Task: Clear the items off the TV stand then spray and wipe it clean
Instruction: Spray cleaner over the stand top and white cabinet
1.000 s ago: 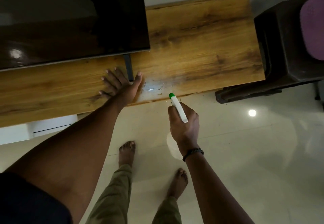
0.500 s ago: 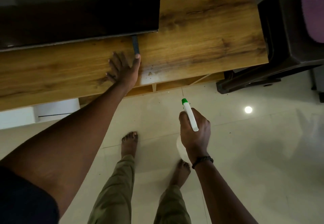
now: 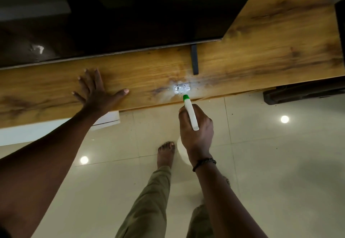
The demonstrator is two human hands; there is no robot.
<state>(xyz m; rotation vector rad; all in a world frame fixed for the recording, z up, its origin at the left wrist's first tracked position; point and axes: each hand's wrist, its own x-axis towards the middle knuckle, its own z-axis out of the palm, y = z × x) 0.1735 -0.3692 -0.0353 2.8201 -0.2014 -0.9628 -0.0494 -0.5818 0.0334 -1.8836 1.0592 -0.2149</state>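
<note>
While the person stood barefoot on the tiled floor (image 3: pixel 280 163), the right hand (image 3: pixel 196 127) was curled tight around the neck of the spray bottle (image 3: pixel 191 116), its green nozzle (image 3: pixel 186 97) aimed forward at the TV stand's worktop (image 3: pixel 261 55) just ahead. Left of that hand and a little farther out, the left hand (image 3: pixel 97 92) lay flat on the wood, fingers straight and spread, holding nothing. Just beyond the nozzle a small glistening wet patch (image 3: pixel 180 89) sat on the wood, short of the dark TV foot (image 3: pixel 194 59), with the TV (image 3: pixel 130 14) behind both hands. No loose items showed on the visible worktop, so clearing looked done. Spraying seemed barely begun, with one wet spot, and all the wiping appeared left. No cloth was in view.
</note>
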